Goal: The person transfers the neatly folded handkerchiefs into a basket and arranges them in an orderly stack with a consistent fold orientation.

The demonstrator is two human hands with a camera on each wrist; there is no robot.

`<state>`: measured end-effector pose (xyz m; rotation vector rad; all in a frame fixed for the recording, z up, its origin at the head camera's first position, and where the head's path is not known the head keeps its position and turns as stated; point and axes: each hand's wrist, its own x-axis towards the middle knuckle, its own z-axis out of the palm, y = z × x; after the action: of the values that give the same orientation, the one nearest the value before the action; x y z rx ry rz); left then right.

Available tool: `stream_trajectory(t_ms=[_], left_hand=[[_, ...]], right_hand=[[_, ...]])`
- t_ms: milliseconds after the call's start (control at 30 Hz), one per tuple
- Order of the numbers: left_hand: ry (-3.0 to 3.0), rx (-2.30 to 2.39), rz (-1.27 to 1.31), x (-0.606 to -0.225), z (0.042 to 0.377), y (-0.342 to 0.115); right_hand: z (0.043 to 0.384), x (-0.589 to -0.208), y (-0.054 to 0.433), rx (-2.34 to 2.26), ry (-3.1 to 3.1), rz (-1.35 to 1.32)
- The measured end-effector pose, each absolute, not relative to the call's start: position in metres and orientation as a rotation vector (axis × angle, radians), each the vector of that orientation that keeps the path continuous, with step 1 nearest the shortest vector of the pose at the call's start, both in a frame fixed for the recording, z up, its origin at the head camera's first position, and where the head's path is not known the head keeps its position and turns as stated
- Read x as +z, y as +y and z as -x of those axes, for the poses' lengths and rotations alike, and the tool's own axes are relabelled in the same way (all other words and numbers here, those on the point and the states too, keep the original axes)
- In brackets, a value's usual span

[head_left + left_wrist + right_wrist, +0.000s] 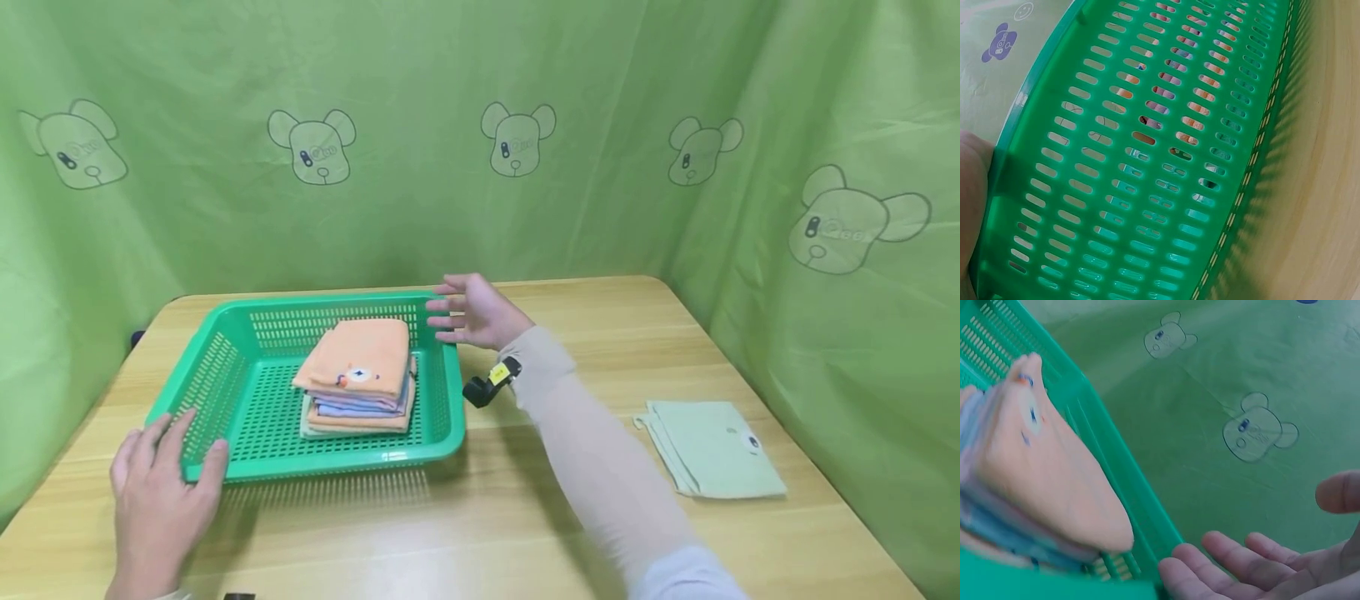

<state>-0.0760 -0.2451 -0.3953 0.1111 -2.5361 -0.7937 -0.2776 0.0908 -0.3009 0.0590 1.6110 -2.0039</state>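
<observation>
A green plastic basket (247, 471) with slotted walls sits on the left half of the table. Inside it lies a stack of folded cloths, a peach towel (367, 354) with an embroidered animal face on top. My left hand (161, 492) grips the basket's near left corner, thumb and fingers over the rim; the left wrist view has part of that hand beside the slotted wall. At the far right corner, my right hand (480, 312) has its fingers extended and spread, fingertips right at the rim. The right wrist view shows those fingers (1235, 565) with nothing held.
A folded pale green towel (720, 450) lies near the table's right edge. Green curtains (420, 225) with bear-head drawings stand behind and beside the wooden table (360, 542). A black camera with a yellow label (498, 375) is strapped to the right wrist.
</observation>
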Motion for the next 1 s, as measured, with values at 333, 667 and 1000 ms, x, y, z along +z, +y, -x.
stream_trajectory(t_ms=[333,667,1000], left_hand=[[-2.533,-0.783,-0.104,-0.395,0.077,-0.246],[-2.529,-0.786,-0.111,-0.396,0.077,-0.246],[-2.521,-0.781,-0.101,-0.398,0.078,-0.247]], right_hand=[[0.284,-0.308,0.142,-2.002,1.740,-0.124],[0.284,-0.323,0.195,-1.996,1.800,-0.172],[0.277,-0.332,0.243,-1.957,1.858,-0.152]])
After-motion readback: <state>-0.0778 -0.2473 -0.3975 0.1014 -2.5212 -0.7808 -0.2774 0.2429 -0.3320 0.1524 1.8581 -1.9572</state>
